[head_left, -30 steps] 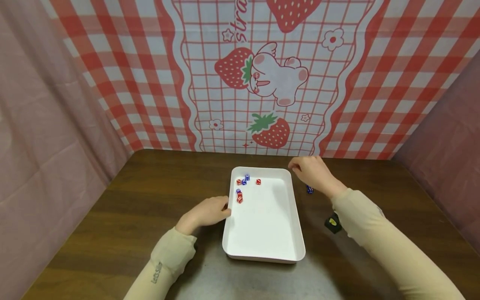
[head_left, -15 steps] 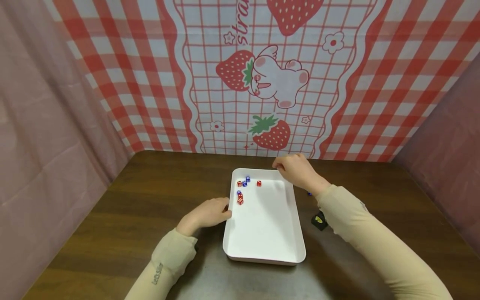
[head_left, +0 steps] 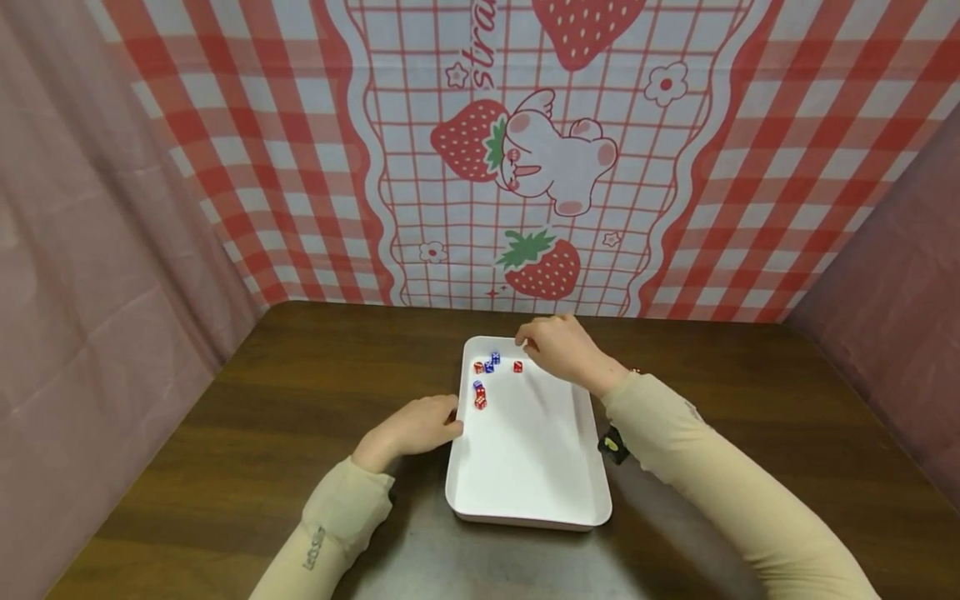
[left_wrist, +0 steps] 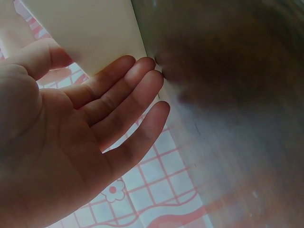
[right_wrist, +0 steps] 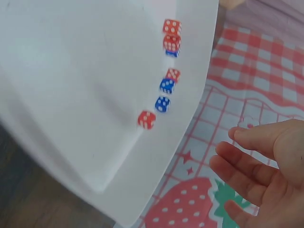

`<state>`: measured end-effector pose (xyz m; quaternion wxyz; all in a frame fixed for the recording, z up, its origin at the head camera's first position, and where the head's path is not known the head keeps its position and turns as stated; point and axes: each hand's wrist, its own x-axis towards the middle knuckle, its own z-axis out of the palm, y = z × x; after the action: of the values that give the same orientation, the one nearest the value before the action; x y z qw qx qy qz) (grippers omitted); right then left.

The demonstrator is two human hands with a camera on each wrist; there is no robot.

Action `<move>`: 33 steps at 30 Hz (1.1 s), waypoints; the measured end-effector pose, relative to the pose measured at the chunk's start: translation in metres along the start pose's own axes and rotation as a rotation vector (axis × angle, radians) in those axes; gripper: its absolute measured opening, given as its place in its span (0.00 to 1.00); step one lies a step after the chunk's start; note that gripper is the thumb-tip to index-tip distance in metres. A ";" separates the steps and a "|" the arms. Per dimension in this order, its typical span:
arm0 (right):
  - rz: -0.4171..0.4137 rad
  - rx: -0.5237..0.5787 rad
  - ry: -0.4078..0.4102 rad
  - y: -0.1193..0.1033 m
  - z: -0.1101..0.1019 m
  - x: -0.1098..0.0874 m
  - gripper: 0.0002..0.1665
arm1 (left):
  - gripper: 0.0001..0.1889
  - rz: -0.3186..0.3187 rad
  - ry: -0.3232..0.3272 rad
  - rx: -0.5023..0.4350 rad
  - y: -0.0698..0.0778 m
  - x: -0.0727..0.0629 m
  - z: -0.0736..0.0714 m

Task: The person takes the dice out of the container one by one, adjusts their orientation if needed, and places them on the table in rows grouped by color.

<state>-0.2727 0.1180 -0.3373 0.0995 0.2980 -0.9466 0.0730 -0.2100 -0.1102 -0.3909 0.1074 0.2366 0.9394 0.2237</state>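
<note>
A white tray (head_left: pixel 528 467) lies on the table with several red and blue dice inside, mostly toward its far left. One red die (head_left: pixel 518 367) sits apart from the others, near the far wall. My right hand (head_left: pixel 562 346) is over the tray's far right part, its fingers loosely bent. The right wrist view shows nothing between the fingers of that right hand (right_wrist: pixel 266 175). My left hand (head_left: pixel 416 423) rests at the tray's left wall. Seen from the left wrist, the left hand's fingers (left_wrist: pixel 128 107) lie relaxed against the white tray (left_wrist: pixel 90 28).
On the table right of the tray is a small black object (head_left: pixel 613 446) with a yellow mark, partly covered by the right sleeve. A strawberry-print checked cloth (head_left: pixel 540 150) hangs behind the brown table (head_left: pixel 300 375). Pink curtains (head_left: pixel 90 250) stand at the sides.
My right hand has moved left, from beyond the tray's right edge to over its far end. The black object has shifted left, nearer the tray. The left hand stays put.
</note>
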 end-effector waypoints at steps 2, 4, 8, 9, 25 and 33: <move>-0.020 -0.010 -0.004 -0.004 0.003 0.002 0.12 | 0.05 0.004 0.003 0.005 0.000 0.000 0.000; -0.029 -0.013 -0.010 -0.007 0.005 0.003 0.12 | 0.05 0.003 0.005 0.010 0.000 0.000 0.000; -0.033 -0.007 -0.030 -0.015 0.010 0.005 0.12 | 0.06 0.005 0.009 0.022 0.001 0.000 0.000; -0.037 -0.003 -0.032 -0.017 0.011 0.005 0.12 | 0.06 0.007 0.010 0.025 0.001 0.000 0.000; -0.108 0.003 -0.014 -0.036 0.040 0.009 0.10 | 0.07 0.026 0.023 0.033 0.001 -0.001 -0.001; -0.124 -0.003 -0.002 -0.038 0.045 0.011 0.10 | 0.07 0.031 0.027 0.035 0.000 0.000 0.001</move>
<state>-0.2658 0.0724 -0.3758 0.1032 0.3559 -0.9265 0.0651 -0.2099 -0.1098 -0.3916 0.0871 0.2499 0.9407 0.2122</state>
